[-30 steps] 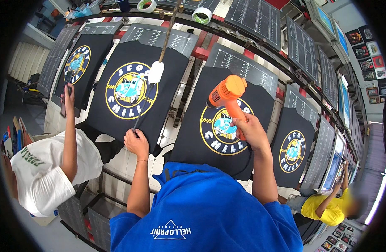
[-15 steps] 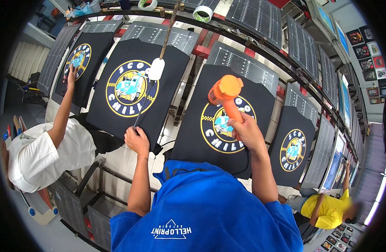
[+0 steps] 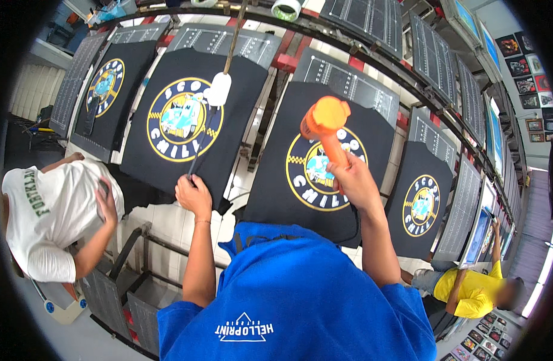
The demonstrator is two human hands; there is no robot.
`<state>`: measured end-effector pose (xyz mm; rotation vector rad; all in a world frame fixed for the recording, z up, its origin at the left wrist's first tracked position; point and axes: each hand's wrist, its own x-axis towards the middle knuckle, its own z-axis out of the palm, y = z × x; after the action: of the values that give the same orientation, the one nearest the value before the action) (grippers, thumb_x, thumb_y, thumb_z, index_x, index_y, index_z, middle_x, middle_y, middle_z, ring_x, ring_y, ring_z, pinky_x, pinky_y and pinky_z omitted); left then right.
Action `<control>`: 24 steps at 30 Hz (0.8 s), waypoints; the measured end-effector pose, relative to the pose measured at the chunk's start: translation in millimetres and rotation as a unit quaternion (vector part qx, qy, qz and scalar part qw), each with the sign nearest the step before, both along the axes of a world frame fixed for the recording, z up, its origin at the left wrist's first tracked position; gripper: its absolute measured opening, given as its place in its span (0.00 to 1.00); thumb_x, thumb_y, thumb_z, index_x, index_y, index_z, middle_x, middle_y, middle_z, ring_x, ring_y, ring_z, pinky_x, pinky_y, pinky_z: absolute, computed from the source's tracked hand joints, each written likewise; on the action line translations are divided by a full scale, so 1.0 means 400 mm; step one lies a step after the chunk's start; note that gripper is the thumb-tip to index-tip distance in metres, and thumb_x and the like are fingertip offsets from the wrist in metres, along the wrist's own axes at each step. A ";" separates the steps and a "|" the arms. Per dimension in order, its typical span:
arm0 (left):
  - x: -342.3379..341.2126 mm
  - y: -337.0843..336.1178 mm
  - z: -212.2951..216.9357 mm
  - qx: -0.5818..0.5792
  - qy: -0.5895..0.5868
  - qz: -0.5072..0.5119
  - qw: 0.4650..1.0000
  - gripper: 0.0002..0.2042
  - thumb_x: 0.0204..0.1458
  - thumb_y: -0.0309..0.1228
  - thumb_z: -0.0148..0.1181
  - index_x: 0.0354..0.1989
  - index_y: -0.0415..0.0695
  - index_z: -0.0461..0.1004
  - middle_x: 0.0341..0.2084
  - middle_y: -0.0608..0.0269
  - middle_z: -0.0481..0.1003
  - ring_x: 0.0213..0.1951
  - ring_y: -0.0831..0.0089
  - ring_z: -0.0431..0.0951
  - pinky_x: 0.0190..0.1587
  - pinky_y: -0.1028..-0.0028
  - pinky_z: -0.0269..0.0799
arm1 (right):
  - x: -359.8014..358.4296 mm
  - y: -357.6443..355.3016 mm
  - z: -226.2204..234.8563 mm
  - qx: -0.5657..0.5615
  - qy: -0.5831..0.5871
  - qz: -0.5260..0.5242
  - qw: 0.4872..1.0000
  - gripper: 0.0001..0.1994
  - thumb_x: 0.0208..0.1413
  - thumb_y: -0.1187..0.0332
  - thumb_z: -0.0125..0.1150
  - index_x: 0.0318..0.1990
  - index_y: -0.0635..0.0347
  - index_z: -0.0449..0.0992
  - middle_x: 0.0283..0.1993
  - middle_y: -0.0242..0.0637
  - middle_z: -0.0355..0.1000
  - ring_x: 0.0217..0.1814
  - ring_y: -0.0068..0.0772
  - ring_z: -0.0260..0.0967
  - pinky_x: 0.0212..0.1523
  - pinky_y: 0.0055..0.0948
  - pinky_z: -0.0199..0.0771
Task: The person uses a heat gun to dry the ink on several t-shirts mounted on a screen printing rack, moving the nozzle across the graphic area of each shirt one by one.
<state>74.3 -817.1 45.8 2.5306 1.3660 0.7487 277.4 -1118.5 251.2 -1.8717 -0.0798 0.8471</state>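
Presently, at far left, a co-worker in a white shirt (image 3: 45,222) bends beside the row of pallets. The left hand (image 3: 193,195) has its fingers closed on the near hem of a black printed shirt (image 3: 186,117), apparently pinning the cloth flat on its pallet. Right of it, the right hand (image 3: 353,180) is clamped round the grip of an orange heat gun (image 3: 324,123), nozzle aimed down at the round print on the next black shirt (image 3: 321,168), presumably to dry the ink.
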 end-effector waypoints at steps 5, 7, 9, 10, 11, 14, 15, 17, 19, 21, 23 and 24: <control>-0.018 -0.006 0.007 -0.006 -0.002 0.000 1.000 0.07 0.54 0.32 0.57 0.33 0.41 0.72 0.29 0.59 0.74 0.35 0.54 0.72 0.39 0.57 0.64 | -0.010 -0.020 0.019 0.008 0.034 -0.012 0.999 0.16 0.59 0.64 0.59 0.48 0.67 0.72 0.21 0.26 0.66 0.20 0.15 0.63 0.21 0.18 0.62; -0.007 0.000 0.005 -0.008 -0.006 -0.004 1.000 0.07 0.54 0.32 0.57 0.32 0.41 0.72 0.29 0.59 0.74 0.35 0.55 0.72 0.39 0.57 0.64 | -0.015 -0.012 0.027 -0.008 0.006 -0.017 1.000 0.16 0.58 0.63 0.60 0.48 0.65 0.72 0.22 0.27 0.67 0.19 0.15 0.63 0.20 0.18 0.62; -0.013 -0.001 0.004 -0.012 -0.003 -0.004 1.000 0.07 0.54 0.32 0.56 0.31 0.41 0.71 0.28 0.59 0.74 0.35 0.55 0.72 0.39 0.58 0.64 | -0.010 -0.026 0.025 -0.014 0.021 -0.008 1.000 0.16 0.58 0.63 0.60 0.48 0.65 0.72 0.22 0.27 0.67 0.19 0.15 0.63 0.20 0.18 0.63; -0.009 0.000 0.004 -0.014 -0.004 -0.002 1.000 0.07 0.54 0.32 0.57 0.31 0.41 0.71 0.28 0.59 0.73 0.34 0.55 0.72 0.39 0.58 0.64 | 0.001 -0.037 0.012 0.023 0.041 -0.008 0.999 0.16 0.58 0.63 0.60 0.48 0.65 0.73 0.21 0.26 0.66 0.19 0.15 0.63 0.20 0.18 0.62; -0.006 0.000 0.005 -0.015 -0.006 0.000 1.000 0.07 0.54 0.32 0.57 0.30 0.42 0.71 0.28 0.60 0.73 0.34 0.55 0.72 0.39 0.57 0.64 | -0.002 -0.047 0.003 0.016 0.031 -0.016 0.999 0.15 0.58 0.63 0.60 0.47 0.65 0.73 0.21 0.26 0.66 0.19 0.15 0.63 0.19 0.18 0.62; -0.007 -0.003 0.009 -0.012 0.000 0.000 1.000 0.07 0.54 0.32 0.57 0.30 0.42 0.70 0.27 0.59 0.73 0.34 0.55 0.71 0.38 0.57 0.64 | -0.025 -0.042 0.016 -0.022 -0.012 -0.037 0.999 0.14 0.58 0.65 0.60 0.45 0.65 0.73 0.20 0.26 0.66 0.17 0.15 0.62 0.18 0.18 0.60; -0.005 -0.002 0.009 -0.011 -0.001 0.000 1.000 0.07 0.54 0.32 0.57 0.30 0.42 0.70 0.27 0.60 0.72 0.34 0.55 0.71 0.38 0.57 0.63 | -0.023 -0.047 0.015 -0.009 0.002 -0.034 0.999 0.14 0.58 0.65 0.60 0.45 0.65 0.73 0.20 0.26 0.66 0.17 0.15 0.62 0.18 0.18 0.60; -0.008 -0.002 0.009 -0.011 -0.001 -0.002 1.000 0.07 0.54 0.32 0.57 0.29 0.42 0.70 0.26 0.60 0.72 0.34 0.55 0.71 0.38 0.57 0.63 | -0.019 -0.066 0.010 0.016 0.032 -0.029 0.999 0.13 0.58 0.66 0.59 0.46 0.66 0.73 0.20 0.27 0.66 0.17 0.16 0.62 0.18 0.19 0.60; -0.010 -0.002 0.008 -0.009 -0.004 -0.001 1.000 0.07 0.54 0.32 0.57 0.29 0.42 0.70 0.27 0.60 0.72 0.34 0.55 0.71 0.38 0.57 0.63 | -0.024 -0.075 0.010 0.008 0.029 -0.035 0.999 0.14 0.58 0.66 0.59 0.46 0.66 0.73 0.20 0.27 0.66 0.17 0.16 0.63 0.19 0.19 0.60; -0.010 -0.002 0.005 -0.007 -0.004 0.000 1.000 0.07 0.54 0.32 0.57 0.30 0.42 0.70 0.27 0.60 0.73 0.34 0.55 0.71 0.38 0.58 0.64 | -0.028 -0.076 0.014 -0.016 0.019 -0.031 0.999 0.14 0.58 0.66 0.59 0.47 0.66 0.73 0.20 0.27 0.66 0.17 0.16 0.63 0.19 0.19 0.60; -0.007 -0.001 0.006 -0.006 -0.001 -0.001 1.000 0.07 0.54 0.32 0.57 0.30 0.41 0.70 0.28 0.60 0.73 0.34 0.55 0.72 0.39 0.58 0.64 | -0.033 -0.069 0.036 -0.056 0.002 -0.017 0.998 0.15 0.58 0.66 0.59 0.48 0.67 0.73 0.20 0.27 0.66 0.18 0.15 0.63 0.19 0.19 0.60; -0.009 -0.001 0.007 -0.012 0.001 0.000 1.000 0.07 0.54 0.32 0.57 0.30 0.41 0.70 0.28 0.60 0.73 0.34 0.55 0.72 0.39 0.58 0.64 | -0.031 -0.076 0.031 -0.031 0.012 -0.032 0.999 0.15 0.58 0.66 0.58 0.49 0.67 0.72 0.20 0.27 0.66 0.18 0.15 0.63 0.19 0.19 0.60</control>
<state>70.6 -817.5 48.4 2.5139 1.3676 0.7250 265.2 -1148.8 263.8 -1.9119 0.0217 0.8369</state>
